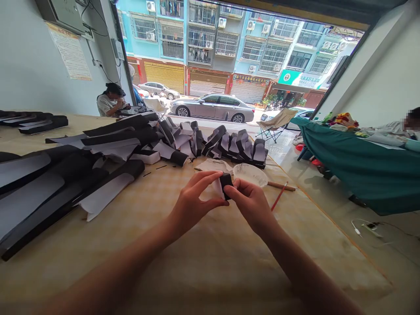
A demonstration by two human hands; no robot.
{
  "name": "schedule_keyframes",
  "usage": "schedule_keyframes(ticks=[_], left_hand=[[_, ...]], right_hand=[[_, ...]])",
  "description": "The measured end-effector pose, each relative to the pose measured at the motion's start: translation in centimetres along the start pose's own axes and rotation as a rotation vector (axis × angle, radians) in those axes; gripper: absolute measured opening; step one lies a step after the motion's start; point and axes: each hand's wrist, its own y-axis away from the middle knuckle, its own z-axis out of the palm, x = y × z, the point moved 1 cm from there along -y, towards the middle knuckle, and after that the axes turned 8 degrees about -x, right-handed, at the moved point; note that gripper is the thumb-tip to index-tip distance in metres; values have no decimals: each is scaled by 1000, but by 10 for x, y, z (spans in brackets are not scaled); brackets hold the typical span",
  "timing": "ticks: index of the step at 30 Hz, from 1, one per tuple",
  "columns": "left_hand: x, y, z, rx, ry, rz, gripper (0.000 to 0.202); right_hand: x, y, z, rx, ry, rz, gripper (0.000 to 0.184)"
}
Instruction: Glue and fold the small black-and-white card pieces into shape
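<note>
Block (226,180), small, black and white, sits between two bare hands, held over the middle of a table (197,271); the left hand (190,199) curves in a wide C, fingertips at the block's top and thumb at its lower edge; the right hand (252,202) pinches the block's right side between thumb and forefinger, its other fingers curled in; just behind the hands lies a white dish (250,174), with a stick (282,186) and a red pencil (279,197) to its right; farther back, black-and-white pieces (243,146) crowd together; longer strips (108,192) stack at left; beyond, a person (105,103) sits near the street.
</note>
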Motion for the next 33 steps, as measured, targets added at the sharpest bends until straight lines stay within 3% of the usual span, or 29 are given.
schedule_keyframes(ticks=[12,18,25,33], left_hand=[[2,-1,-2,-16,-48,51,56],[3,-1,-2,-23,-51,71,56],[6,-3,-10,-183,216,-5,48],[7,-5,-8,-208,413,-131,35]], right_hand=[[1,0,0,-43,23,-14,26],[2,0,1,-54,-9,-39,33],[-1,5,0,-107,-108,14,29],[-3,9,-4,-136,-141,3,23]])
